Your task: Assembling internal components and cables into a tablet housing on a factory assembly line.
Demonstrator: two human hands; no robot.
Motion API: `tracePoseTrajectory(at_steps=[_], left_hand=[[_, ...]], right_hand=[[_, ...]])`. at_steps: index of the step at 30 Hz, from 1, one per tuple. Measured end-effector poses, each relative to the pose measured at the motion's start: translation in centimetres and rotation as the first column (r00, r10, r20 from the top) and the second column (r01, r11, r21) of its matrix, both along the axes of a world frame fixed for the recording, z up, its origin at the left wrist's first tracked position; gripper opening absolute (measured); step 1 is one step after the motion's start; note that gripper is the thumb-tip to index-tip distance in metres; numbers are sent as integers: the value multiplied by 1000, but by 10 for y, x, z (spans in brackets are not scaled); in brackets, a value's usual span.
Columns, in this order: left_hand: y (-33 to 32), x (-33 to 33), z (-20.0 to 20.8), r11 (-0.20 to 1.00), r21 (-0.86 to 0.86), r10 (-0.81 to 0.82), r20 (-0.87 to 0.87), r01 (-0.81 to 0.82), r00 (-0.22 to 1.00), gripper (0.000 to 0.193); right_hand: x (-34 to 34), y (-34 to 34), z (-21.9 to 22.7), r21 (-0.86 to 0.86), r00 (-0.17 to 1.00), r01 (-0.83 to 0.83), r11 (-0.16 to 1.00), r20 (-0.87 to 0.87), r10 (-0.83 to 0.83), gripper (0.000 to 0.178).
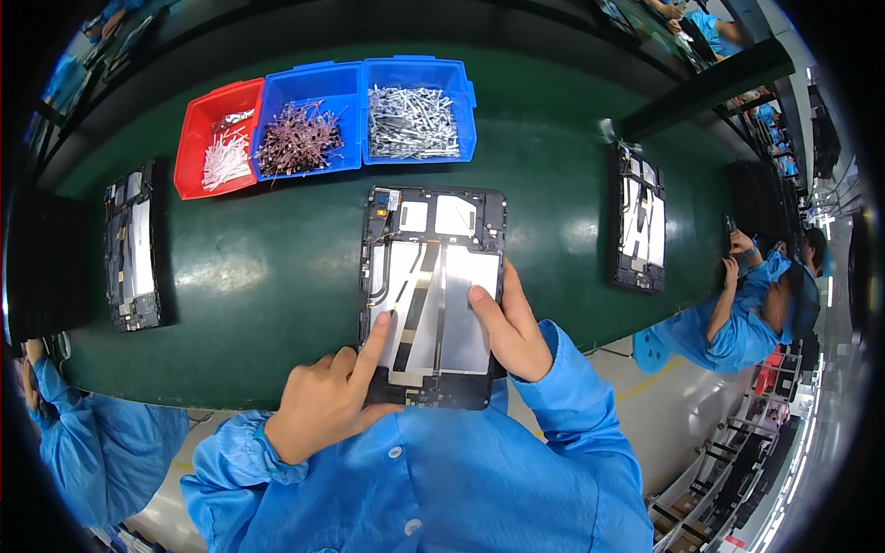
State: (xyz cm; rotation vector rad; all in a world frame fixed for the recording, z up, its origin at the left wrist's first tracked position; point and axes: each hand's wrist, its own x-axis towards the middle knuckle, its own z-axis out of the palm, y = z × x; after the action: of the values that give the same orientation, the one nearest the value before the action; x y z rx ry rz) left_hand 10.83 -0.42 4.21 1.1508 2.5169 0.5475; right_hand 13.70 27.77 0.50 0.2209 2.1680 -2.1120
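Observation:
An opened tablet [470,318], its silver inner plates, black strips and thin cables exposed, is held upright in front of my chest. My right hand [516,327] grips its right side, thumb on the inner face and fingers around the edge. Stretched out, the index finger of my left hand [327,396] touches the inside near the left edge, by a thin dark cable. The other left fingers are curled loosely, and the left thumb lies along the tablet's lower left corner. Nothing shows held in the left hand.
Beyond the tablet stand a red bin [189,147] of white strips, a blue bin [346,88] of thin brownish cables and another blue bin [466,129] of silvery pieces. Opened tablets lie left [138,249] and right [638,221] on the green table [230,323]. Blue-clothed co-workers sit either side.

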Motion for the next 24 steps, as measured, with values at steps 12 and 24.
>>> tracePoseTrajectory(at_steps=[12, 24], left_hand=[[-9, -118, -18, 791, 258, 339, 569, -554, 749, 37], [-4, -114, -62, 580, 498, 379, 536, -645, 754, 18]], right_hand=[[-24, 37, 15, 660, 921, 202, 724, -380, 89, 33], [-49, 32, -4, 648, 852, 356, 674, -521, 51, 19]])
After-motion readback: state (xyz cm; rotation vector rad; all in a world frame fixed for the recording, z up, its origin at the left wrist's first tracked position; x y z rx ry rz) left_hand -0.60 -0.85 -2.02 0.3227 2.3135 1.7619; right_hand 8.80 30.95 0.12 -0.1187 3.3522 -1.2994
